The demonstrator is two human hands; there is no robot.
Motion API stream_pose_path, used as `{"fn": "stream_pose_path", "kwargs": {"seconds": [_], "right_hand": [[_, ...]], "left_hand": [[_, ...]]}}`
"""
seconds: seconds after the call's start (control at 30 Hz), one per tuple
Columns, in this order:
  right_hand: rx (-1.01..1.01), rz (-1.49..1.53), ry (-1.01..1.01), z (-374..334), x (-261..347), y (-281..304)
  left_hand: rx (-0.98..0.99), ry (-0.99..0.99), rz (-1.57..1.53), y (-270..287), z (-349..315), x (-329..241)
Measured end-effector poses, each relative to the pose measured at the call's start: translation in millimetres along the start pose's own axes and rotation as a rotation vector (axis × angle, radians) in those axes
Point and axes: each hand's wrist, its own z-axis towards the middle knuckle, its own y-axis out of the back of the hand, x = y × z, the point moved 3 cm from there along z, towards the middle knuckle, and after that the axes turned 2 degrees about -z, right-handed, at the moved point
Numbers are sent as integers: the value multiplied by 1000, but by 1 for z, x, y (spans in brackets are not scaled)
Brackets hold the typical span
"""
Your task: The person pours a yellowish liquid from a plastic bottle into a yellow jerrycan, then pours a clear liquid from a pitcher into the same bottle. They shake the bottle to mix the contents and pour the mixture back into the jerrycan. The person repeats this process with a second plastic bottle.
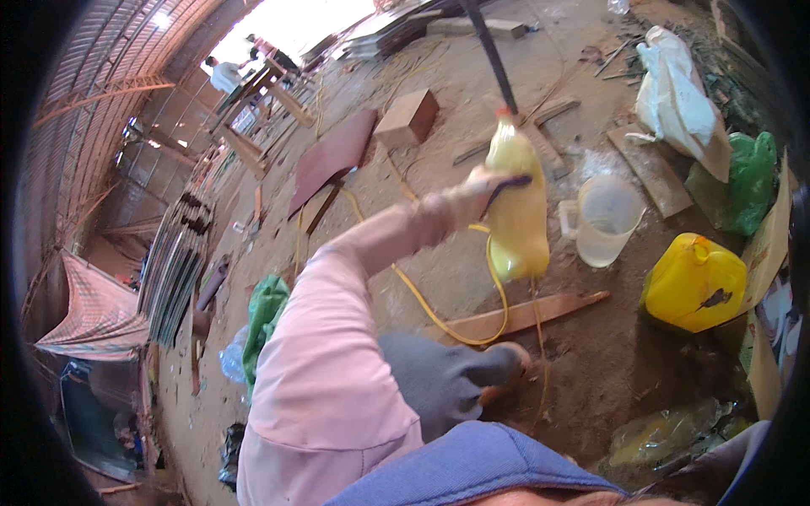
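Nearest: a blue cloth edge (472, 468), collar-like, right under the lens. Next, a pink sleeve (321, 371) running from lower left up to the left hand (494, 182). That hand is closed on a large plastic bottle (519, 232), yellowish, red cap (504, 113) at its top. Grip comes in from the bottle's left side and sits on the upper half; dark patch at the fingers, too blurred to name. Bottle held nearly upright: cap above the hand, most of the body below it. Whether its base touches the ground, I cannot tell. Right hand out of my sight; its grip I cannot tell.

Around the bottle: clear pitcher (609, 223) just to the right, handle turned toward the bottle. Yellow jerrycan (697, 282) farther right and closer to the wearer. Yellow cord (419, 310) loops along the floor at the bottle's left, over a wooden plank (548, 312) with a pointed end.

Farther off: brown block (407, 118), maroon board (336, 156), white sack (679, 93) beside a green bag (753, 181). Far end, a person in a pale top (225, 78).
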Motion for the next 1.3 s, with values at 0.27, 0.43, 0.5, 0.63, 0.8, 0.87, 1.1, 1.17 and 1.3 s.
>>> {"fn": "stream_pose_path", "kwargs": {"seconds": [0.27, 0.43, 0.5, 0.63, 0.8, 0.87, 1.1, 1.17, 1.3], "right_hand": [[113, 440, -452, 18, 46, 65], [54, 525, -398, 14, 53, 73], [79, 471, -376, 12, 54, 68], [21, 486, -408, 17, 62, 67], [99, 449, -436, 6, 66, 66], [43, 448, -430, 7, 68, 64], [-13, 371, -382, -8, 65, 60], [16, 427, -391, 0, 73, 69], [31, 385, -428, -3, 66, 61]], "left_hand": [[-37, -133, 138, 23, 53, -12], [157, 114, 269, -31, -19, -10], [93, 9, 274, 17, 39, -22], [168, 14, 52, -31, 4, 18], [318, -15, 242, -37, 27, -21], [304, -52, 126, -70, 2, -25], [455, -20, 236, -97, 12, -40], [424, -22, 116, -93, 16, -32], [517, 120, 321, -137, -41, 0]]}}
